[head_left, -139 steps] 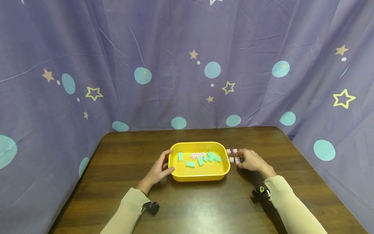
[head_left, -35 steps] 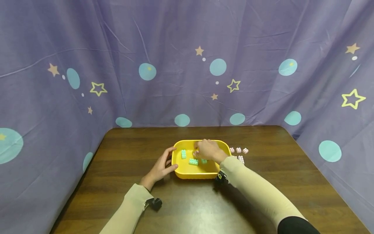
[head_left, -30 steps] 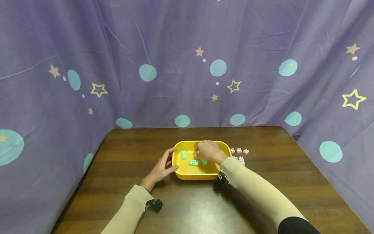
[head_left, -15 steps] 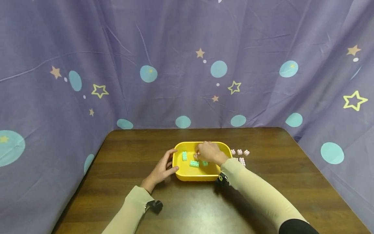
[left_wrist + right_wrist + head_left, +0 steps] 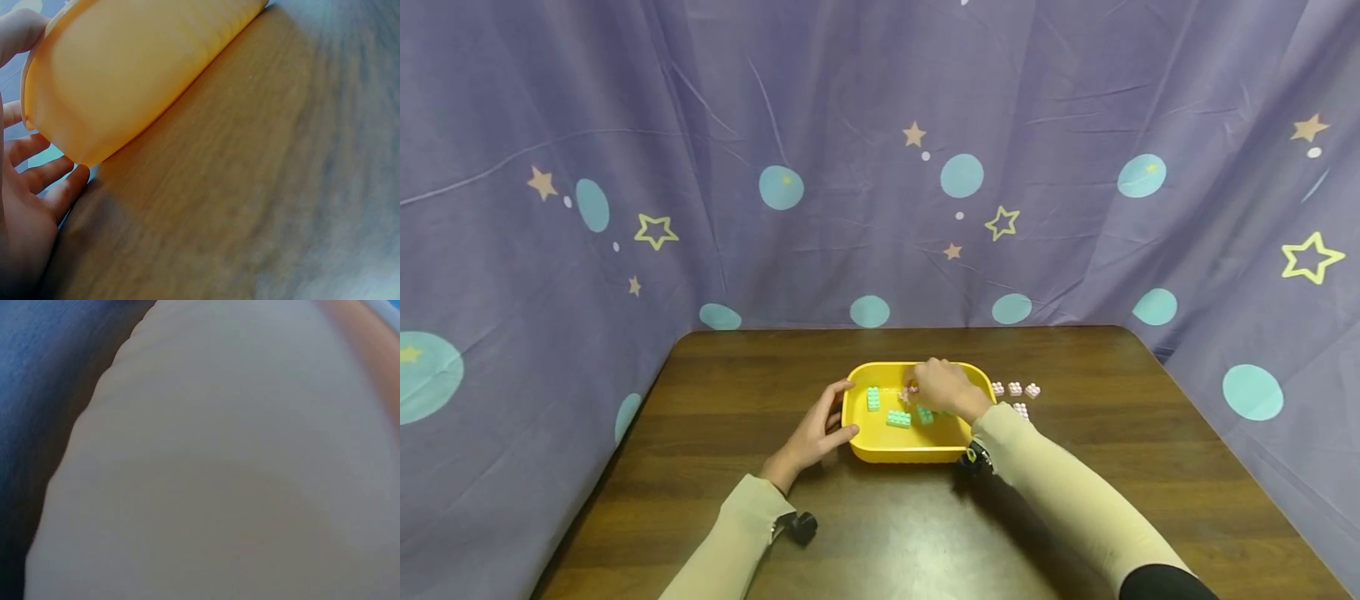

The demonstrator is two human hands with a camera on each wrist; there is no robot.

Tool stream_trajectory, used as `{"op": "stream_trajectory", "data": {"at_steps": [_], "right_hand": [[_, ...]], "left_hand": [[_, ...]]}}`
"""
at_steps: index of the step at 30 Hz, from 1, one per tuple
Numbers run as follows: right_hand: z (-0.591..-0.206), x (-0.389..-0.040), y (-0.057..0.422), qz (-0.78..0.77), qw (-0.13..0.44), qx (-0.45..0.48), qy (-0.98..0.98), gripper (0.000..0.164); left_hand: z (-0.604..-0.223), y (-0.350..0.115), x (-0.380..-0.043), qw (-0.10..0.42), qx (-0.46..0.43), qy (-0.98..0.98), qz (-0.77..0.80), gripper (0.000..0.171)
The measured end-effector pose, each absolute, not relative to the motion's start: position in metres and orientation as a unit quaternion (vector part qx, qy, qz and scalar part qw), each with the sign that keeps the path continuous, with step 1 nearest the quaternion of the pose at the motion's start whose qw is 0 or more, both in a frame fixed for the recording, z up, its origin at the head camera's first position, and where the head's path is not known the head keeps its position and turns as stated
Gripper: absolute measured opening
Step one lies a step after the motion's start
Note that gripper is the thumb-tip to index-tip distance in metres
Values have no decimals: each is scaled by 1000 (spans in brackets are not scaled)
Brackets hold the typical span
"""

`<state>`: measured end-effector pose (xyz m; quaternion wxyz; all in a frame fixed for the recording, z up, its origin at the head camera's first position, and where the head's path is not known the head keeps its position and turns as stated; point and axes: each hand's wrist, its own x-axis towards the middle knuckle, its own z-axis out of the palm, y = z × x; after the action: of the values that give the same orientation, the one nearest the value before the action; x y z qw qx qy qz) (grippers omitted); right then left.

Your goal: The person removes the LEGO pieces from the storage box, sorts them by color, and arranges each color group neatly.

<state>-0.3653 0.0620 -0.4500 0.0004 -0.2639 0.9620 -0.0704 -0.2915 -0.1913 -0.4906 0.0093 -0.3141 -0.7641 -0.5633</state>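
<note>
Left hand (image 5: 808, 429): fingers loosely spread against my yellow tray (image 5: 902, 455), same as before
Right hand (image 5: 942, 387): now in the tray, was outside; curled by a pink brick (image 5: 904, 397), can't tell if pinching
Table (image 5: 880, 517): three back-row bricks (image 5: 1015, 389) showing, up from two

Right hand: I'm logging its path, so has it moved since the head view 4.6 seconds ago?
Yes. Against the table, the right hand has moved left, from beside the yellow tray to over its inside.

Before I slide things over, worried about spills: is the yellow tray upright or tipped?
Upright: the yellow tray sits open side up, green bricks inside.
</note>
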Motion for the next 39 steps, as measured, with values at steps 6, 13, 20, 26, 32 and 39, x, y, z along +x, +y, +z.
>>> {"op": "stream_trajectory", "data": {"at_steps": [6,13,20,26,32,39], "right_hand": [[-445,-365,68,-91,-8,-267,959,10],[-435,-363,75,-87,-12,-265,960,6],[-420,-357,88,-108,-29,-269,957,16],[-410,-352,102,-110,-49,-266,956,17],[-403,-345,118,-116,-54,-261,957,17],[-397,-341,143,-129,-59,-236,961,15]], "left_hand": [[-490,-191,-291,9,-312,-764,-565,67],[-492,-192,-291,10,-313,-768,-558,67],[-493,-191,-291,8,-307,-766,-565,66],[-493,-191,-291,11,-307,-770,-559,66],[-492,-190,-290,10,-305,-775,-553,66],[-492,-189,-291,10,-313,-767,-560,66]]}}
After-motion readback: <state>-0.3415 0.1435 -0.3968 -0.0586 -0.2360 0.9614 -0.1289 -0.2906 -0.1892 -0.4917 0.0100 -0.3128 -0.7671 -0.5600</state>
